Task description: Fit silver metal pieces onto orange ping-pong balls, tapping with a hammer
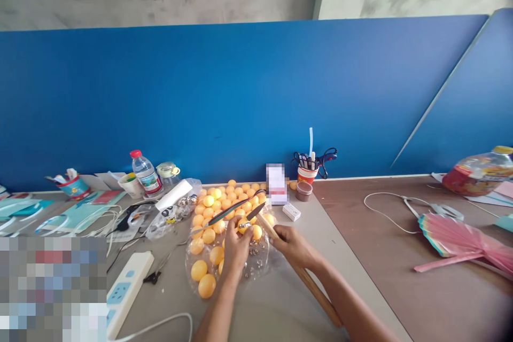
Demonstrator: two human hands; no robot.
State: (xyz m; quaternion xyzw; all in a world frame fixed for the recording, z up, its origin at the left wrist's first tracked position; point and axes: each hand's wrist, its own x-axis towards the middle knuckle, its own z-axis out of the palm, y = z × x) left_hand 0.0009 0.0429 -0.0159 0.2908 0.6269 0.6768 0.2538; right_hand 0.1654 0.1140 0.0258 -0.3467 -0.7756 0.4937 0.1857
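Note:
My left hand (237, 246) pinches a small yellow-and-silver rounded piece (243, 226) between thumb and fingers; its exact kind is unclear. My right hand (289, 245) is wrapped around the wooden handle of a hammer (316, 291). The narrow dark head lies close to the yellow-and-silver piece; whether they touch I cannot tell. Under and behind both hands spreads a clear plastic bag with many orange table tennis balls (207, 285). Small shiny metal bits (255, 250) show beside my left hand. A long dark-handled tool (228, 211) with a thin end lies across the balls.
Behind the balls stand a small white box (292, 212), a round lidded tub (304, 191) and a paper cup of pens and cables (308, 174). A water bottle (146, 175) and power strip (130, 291) are at left. A pink fan (467, 240) lies right. A blue partition (240, 101) rises behind.

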